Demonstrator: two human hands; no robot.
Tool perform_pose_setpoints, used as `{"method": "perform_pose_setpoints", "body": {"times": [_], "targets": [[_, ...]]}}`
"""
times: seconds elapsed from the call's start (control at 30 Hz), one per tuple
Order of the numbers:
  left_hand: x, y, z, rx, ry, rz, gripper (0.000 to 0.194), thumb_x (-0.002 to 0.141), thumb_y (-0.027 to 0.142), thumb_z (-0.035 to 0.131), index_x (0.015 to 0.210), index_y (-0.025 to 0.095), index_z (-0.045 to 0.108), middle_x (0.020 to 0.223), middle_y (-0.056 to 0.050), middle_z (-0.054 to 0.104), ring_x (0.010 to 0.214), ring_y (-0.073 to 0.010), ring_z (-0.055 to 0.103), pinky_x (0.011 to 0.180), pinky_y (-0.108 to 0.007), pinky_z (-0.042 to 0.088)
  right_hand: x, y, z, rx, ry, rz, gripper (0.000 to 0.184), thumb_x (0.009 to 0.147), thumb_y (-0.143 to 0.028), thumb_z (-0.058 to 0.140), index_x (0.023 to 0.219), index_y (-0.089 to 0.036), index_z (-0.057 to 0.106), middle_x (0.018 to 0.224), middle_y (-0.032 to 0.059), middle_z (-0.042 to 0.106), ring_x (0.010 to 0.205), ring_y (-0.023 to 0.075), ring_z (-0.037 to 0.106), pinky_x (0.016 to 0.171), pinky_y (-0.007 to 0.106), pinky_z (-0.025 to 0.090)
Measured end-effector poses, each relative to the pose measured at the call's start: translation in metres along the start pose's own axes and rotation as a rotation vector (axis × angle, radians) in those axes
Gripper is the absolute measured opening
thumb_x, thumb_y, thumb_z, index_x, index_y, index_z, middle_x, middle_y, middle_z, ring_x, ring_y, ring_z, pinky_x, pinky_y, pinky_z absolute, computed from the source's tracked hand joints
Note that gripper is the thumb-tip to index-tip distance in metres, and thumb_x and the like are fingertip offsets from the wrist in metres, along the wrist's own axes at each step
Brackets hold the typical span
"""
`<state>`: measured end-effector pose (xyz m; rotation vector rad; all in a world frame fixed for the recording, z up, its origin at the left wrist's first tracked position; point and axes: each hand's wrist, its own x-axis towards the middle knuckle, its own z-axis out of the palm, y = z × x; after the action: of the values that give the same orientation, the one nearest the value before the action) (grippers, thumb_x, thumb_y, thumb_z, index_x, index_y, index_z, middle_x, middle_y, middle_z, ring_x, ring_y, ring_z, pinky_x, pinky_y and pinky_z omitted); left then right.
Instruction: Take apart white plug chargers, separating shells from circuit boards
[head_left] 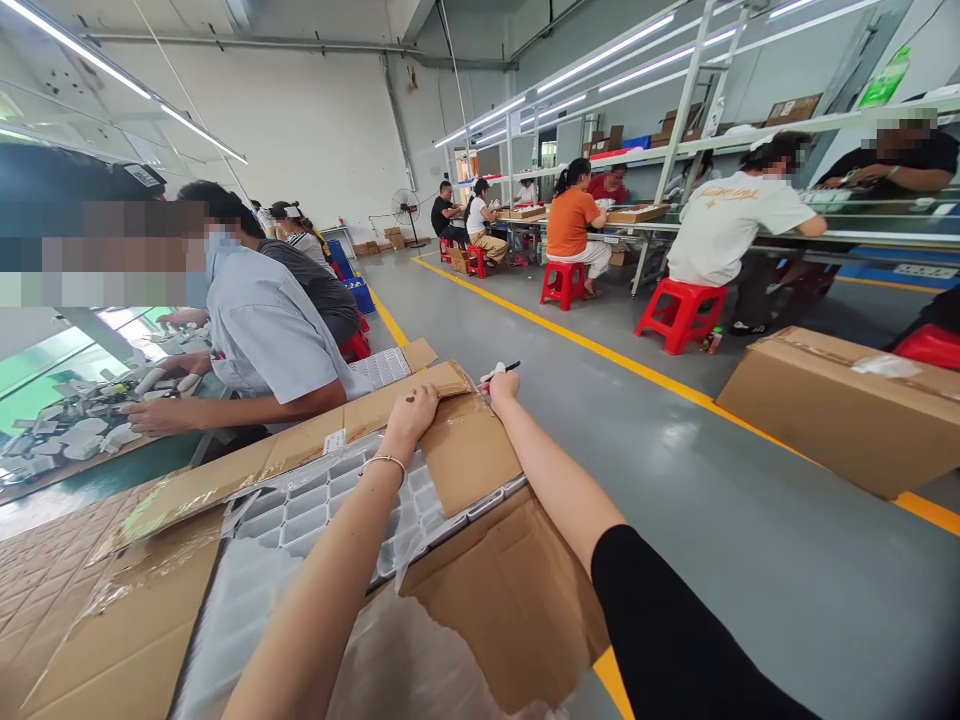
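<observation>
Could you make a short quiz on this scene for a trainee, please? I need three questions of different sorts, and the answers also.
1. What does the right hand hold?
2. True or false: a bracelet is on the left wrist.
3. What is the left hand resting on?
A. a carton flap
B. a red stool
C. a floor fan

Key: 1. a black pen; 2. true; 3. A
</observation>
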<state>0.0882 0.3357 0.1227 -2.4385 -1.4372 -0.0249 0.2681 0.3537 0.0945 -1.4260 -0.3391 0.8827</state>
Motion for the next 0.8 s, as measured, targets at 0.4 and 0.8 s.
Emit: {"method": "perform_pose_setpoints", "body": {"times": [0.4, 0.8], "targets": [[-0.0054, -0.0026, 0.0046, -0.133, 0.081, -0.019, 0.033, 0.100, 0.035, 0.047, 0.126, 0.015, 0.053, 0.115, -0.010, 0.062, 0.099, -0.0202, 0.063, 0.085, -0.039, 0.055, 0.0010, 0.0001, -0.0015, 0.013, 0.001, -0.011, 0.028, 0.097, -0.039, 0.054, 0.098, -0.012, 0.061, 0.080, 0.0006, 0.063, 0.061, 0.0088, 0.059, 0.057, 0.023, 0.052], [-0.0097, -0.0051, 0.0033, -0.230, 0.100, -0.034, 0.031, 0.102, 0.034, 0.042, 0.125, 0.018, 0.056, 0.118, -0.009, 0.064, 0.099, -0.0203, 0.064, 0.086, -0.038, 0.053, 0.0086, 0.0036, 0.0004, 0.008, -0.018, 0.045, 0.028, 0.097, -0.037, 0.054, 0.112, -0.013, 0.059, 0.097, 0.0050, 0.064, 0.076, 0.0132, 0.063, 0.067, 0.029, 0.056]]}}
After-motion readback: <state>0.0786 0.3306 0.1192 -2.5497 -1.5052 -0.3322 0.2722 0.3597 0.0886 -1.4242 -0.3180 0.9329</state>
